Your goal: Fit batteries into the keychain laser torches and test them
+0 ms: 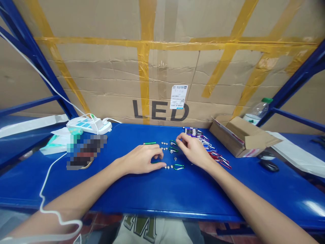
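On the blue table, my left hand (143, 159) rests palm down with thumb and fingers apart; its thumb tip is beside a row of small silver button cells (168, 167). A green tube (149, 143) lies just beyond its knuckles. My right hand (191, 149) is closed in a pinch at the edge of the farthest green carabiner (173, 143). Nearer me are a second green carabiner (173, 149) and a third green carabiner (179, 167). More button cells (164, 143) lie in short rows between the hands. A small metal piece (175, 158) sits between the carabiners.
Right of my right hand lie blue, purple and red carabiners (220, 159) with small tubes. Beyond them stand an open cardboard box (240, 135), a black mouse (269, 165) and a bottle (259, 110). Left are a power strip (88, 125), tissue pack (57, 140) and white cable (47, 179).
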`<action>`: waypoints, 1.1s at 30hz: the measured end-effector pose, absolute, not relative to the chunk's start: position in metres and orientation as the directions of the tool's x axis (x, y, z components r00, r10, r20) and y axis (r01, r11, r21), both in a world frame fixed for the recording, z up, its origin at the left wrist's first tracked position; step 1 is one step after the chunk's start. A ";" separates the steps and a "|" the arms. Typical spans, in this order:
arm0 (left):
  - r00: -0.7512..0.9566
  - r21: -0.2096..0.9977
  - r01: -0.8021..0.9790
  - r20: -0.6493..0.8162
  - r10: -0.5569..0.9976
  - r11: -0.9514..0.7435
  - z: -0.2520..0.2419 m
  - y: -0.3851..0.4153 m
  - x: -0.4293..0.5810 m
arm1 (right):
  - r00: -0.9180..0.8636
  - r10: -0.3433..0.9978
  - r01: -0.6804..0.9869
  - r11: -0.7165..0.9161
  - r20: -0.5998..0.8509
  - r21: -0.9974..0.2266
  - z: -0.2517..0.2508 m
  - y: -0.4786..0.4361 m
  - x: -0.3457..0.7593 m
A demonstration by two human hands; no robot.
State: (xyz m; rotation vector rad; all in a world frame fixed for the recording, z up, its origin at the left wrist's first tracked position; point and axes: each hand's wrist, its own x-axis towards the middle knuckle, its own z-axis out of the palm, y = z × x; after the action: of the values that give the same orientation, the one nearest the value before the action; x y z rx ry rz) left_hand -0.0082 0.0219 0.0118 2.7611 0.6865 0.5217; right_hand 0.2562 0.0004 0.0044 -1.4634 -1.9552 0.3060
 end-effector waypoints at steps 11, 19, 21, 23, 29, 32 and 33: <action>0.827 0.329 0.428 0.235 0.511 -0.842 0.013 0.022 -0.009 | -0.110 0.914 0.798 0.315 0.390 -0.513 0.006 0.000 0.258; 0.830 0.342 0.454 0.175 0.530 -0.823 0.016 0.020 -0.010 | -0.137 0.913 0.787 0.336 0.384 -0.517 0.001 0.001 0.255; 0.830 0.339 0.459 0.165 0.532 -0.821 0.016 0.021 -0.011 | -0.141 0.914 0.784 0.338 0.380 -0.521 0.003 0.001 0.256; 0.825 0.344 0.469 0.158 0.543 -0.813 0.016 0.021 -0.010 | -0.151 0.912 0.779 0.347 0.381 -0.523 0.004 0.000 0.256; 0.778 0.382 0.518 0.162 0.607 -0.765 0.014 0.025 -0.008 | -0.170 0.907 0.781 0.362 0.385 -0.508 0.003 -0.002 0.252; 0.765 0.396 0.531 0.156 0.624 -0.749 0.014 0.028 -0.008 | -0.171 0.906 0.787 0.361 0.386 -0.500 0.002 -0.002 0.251; 0.758 0.397 0.538 0.156 0.633 -0.743 0.013 0.028 -0.009 | -0.169 0.907 0.788 0.360 0.387 -0.500 0.002 -0.002 0.251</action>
State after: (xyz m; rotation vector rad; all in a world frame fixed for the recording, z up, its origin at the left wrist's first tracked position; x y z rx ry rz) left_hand -0.0088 0.0284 0.0132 2.6273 0.9031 0.4040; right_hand 0.2511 -0.0021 0.0022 -1.4654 -1.9923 0.2414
